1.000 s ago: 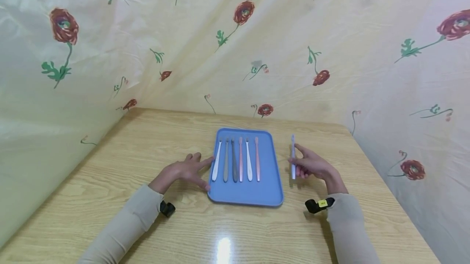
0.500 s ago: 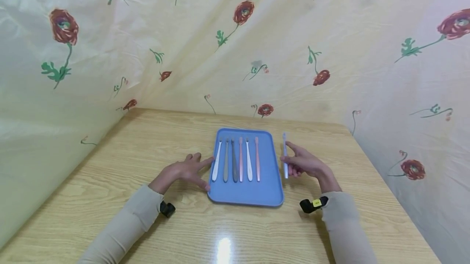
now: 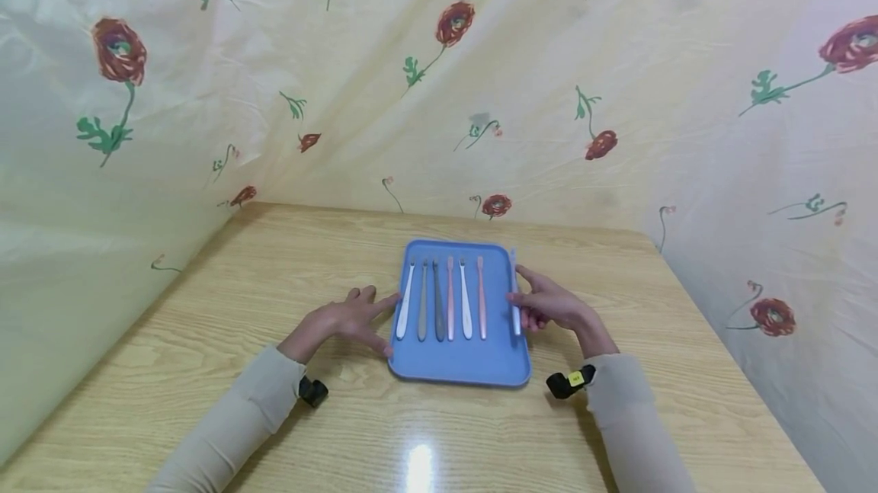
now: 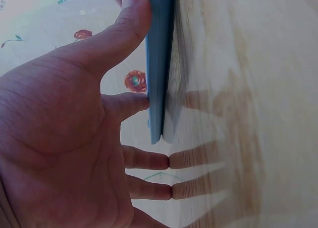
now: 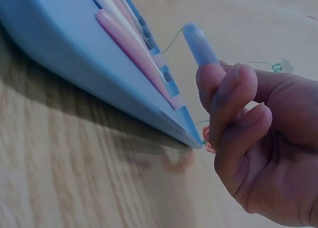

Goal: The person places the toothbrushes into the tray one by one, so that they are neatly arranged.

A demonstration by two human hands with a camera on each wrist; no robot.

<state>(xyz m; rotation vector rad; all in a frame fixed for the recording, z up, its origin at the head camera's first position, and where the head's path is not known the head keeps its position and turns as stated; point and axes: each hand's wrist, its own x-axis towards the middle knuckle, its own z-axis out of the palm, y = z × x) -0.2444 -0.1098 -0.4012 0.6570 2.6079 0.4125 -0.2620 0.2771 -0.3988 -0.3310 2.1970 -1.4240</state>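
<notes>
A blue tray (image 3: 456, 365) lies on the table, with several toothbrushes side by side on it, among them a pink toothbrush (image 3: 482, 299), a white toothbrush (image 3: 466, 306) and a dark grey toothbrush (image 3: 437, 302). At the tray's left rim, my left hand (image 3: 348, 318) rests thumb and index finger, fingers spread and straight. My right hand (image 3: 552, 305) pinches a light blue toothbrush (image 3: 516, 316) over the tray's right rim, its bristle end pointing away from me. In the right wrist view, the rounded handle end (image 5: 199, 43) sticks out past curled fingers, while its far end is hidden.
The wooden table (image 3: 295, 432) extends all round the tray. A flower-printed cloth (image 3: 370, 97) hangs behind it and along both sides. Each wrist carries a small black camera, such as the right wrist camera (image 3: 564, 384).
My right hand has moved left with the light blue toothbrush, from beside the tray to over its right rim. The left hand and tray have stayed in place.
</notes>
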